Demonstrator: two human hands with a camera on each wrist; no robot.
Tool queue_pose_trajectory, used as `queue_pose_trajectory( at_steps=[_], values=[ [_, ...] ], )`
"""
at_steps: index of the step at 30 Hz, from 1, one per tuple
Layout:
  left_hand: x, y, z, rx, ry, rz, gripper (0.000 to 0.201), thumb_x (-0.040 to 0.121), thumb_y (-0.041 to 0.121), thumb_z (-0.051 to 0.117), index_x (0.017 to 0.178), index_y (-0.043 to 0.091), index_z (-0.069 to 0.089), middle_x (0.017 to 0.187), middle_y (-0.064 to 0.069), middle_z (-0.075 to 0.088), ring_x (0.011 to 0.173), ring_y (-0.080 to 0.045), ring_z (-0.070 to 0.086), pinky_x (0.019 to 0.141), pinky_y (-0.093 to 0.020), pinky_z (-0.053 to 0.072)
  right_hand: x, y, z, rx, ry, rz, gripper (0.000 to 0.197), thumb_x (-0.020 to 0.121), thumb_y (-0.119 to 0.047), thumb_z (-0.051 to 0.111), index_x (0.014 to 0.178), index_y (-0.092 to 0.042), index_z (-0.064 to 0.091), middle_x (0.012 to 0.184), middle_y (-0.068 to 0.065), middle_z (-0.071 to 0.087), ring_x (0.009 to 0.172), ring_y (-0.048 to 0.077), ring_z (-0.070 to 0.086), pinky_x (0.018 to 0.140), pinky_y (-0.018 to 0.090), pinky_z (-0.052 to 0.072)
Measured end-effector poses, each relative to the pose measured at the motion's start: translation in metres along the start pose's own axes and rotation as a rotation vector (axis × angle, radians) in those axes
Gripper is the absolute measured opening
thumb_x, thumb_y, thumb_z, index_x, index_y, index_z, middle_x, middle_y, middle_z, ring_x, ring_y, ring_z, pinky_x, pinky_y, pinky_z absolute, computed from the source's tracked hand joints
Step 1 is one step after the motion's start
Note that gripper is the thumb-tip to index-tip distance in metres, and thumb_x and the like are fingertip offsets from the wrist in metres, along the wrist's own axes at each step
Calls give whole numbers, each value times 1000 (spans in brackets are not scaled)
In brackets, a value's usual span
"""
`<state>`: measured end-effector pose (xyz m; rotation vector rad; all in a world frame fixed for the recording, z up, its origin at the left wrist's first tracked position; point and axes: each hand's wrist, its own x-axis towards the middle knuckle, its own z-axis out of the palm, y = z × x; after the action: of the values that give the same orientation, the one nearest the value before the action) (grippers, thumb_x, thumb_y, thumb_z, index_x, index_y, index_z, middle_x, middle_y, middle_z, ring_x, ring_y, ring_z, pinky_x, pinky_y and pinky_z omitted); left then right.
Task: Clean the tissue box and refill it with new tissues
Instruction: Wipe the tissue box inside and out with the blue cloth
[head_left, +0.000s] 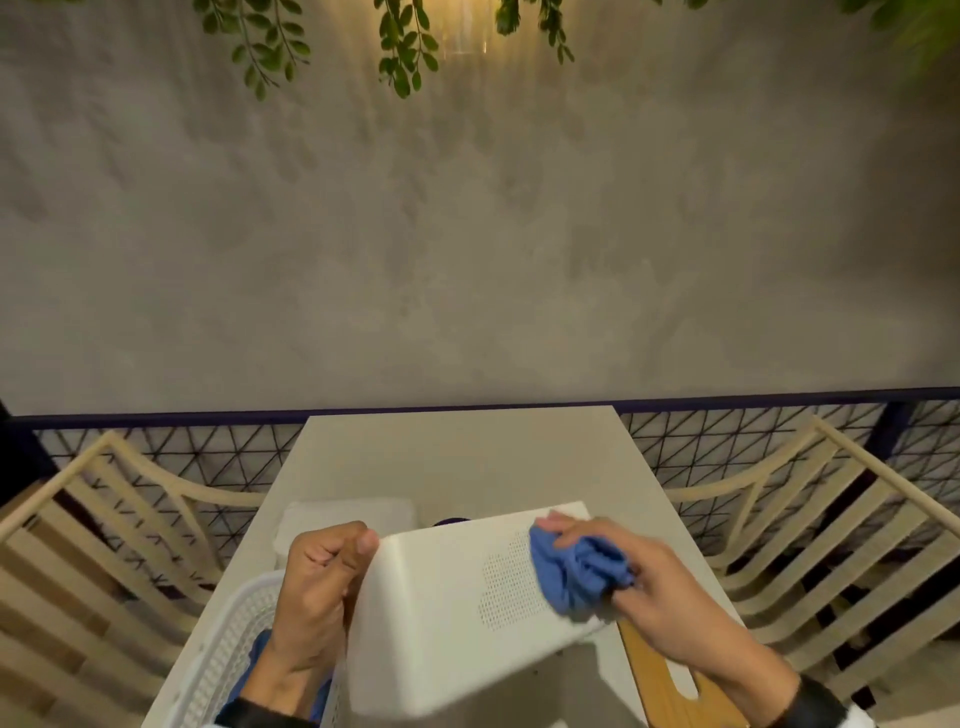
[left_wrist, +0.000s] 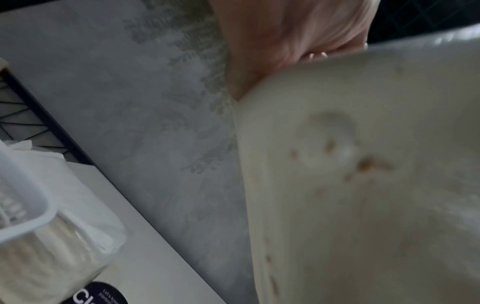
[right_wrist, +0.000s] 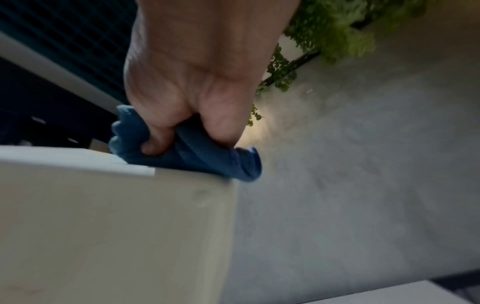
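Note:
A white plastic tissue box (head_left: 457, 618) with a patch of small holes is held tilted above the table. My left hand (head_left: 322, 587) grips its left end, thumb on the outer edge. In the left wrist view the box's end face (left_wrist: 363, 185) carries brown specks. My right hand (head_left: 639, 587) clutches a bunched blue cloth (head_left: 576, 571) and presses it on the box's right side; the right wrist view has the blue cloth (right_wrist: 197, 158) at the box's (right_wrist: 116, 226) top corner. A pack of new tissues (head_left: 343, 519) lies on the table behind my left hand.
A white slatted basket (head_left: 228, 649) with something blue inside sits at the table's (head_left: 467, 457) near left. A wooden lid (head_left: 670, 680) with a slot lies at near right. Pale wooden chairs (head_left: 810, 525) flank the table. A dark round label (left_wrist: 101, 293) shows beside the tissue pack (left_wrist: 52, 236).

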<state>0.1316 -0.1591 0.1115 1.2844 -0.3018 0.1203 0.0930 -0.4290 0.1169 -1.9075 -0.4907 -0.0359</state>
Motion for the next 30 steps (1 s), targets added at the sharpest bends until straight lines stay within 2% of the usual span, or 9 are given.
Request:
queue_pose_trajectory(
  at_steps=[2,5,9,12,17,22,26,28,30],
  values=[
    [1,3,1,34,-27,9,62,37,68,82,34,18,46,36,9,33,34,-5,26,40,-15,18,11,8,-11,-138,38,16,54,89,9,48,103,-42,56,116,-27,60,114,-3,54,91,10,42],
    [5,4,4,47,-21,23,62,30,67,83,31,17,46,35,10,36,35,-4,30,40,-15,23,23,9,-19,-209,-102,21,23,92,-6,52,105,-24,47,96,-10,59,89,6,57,78,23,47],
    [10,-4,0,89,-41,18,60,23,68,82,30,18,51,35,10,42,36,-3,35,40,-13,28,26,-1,-25,-293,-210,35,36,90,-3,48,92,-37,35,78,-7,47,67,3,39,61,20,34],
    [12,-1,-3,284,-208,10,60,36,77,75,37,20,57,41,8,46,43,-3,39,45,-15,30,30,-2,-30,-355,-149,20,41,88,2,47,91,-37,34,74,-10,45,63,2,40,57,16,33],
    [9,-5,-1,683,-379,15,54,68,70,55,49,20,48,52,5,42,55,-5,40,57,-26,28,37,-1,-37,-624,-103,-15,52,85,-2,50,96,-49,30,94,-19,43,86,-2,43,69,17,34],
    [3,-16,20,428,6,57,44,75,57,51,52,21,38,52,5,37,51,-4,31,49,-19,24,46,-3,-30,-478,138,-41,40,87,-9,60,111,-36,43,108,-14,54,97,-3,53,78,7,41],
    [8,-22,37,336,138,94,45,85,42,57,53,19,35,51,3,31,52,-11,27,47,-24,22,55,-3,29,-335,406,-191,44,75,9,53,113,-12,62,120,-11,50,115,-10,42,99,2,27],
    [11,-22,38,292,160,99,46,83,40,60,54,14,35,54,-4,32,53,-15,29,50,-27,24,49,-13,64,-277,307,-335,39,77,2,52,111,-13,62,122,-7,54,119,-6,44,105,13,31],
    [13,-20,31,206,194,98,48,83,39,64,53,15,36,50,3,34,50,-9,30,50,-25,26,33,-15,78,-268,53,-476,39,81,5,54,117,-8,60,126,2,58,124,9,48,110,27,32]
  ],
)
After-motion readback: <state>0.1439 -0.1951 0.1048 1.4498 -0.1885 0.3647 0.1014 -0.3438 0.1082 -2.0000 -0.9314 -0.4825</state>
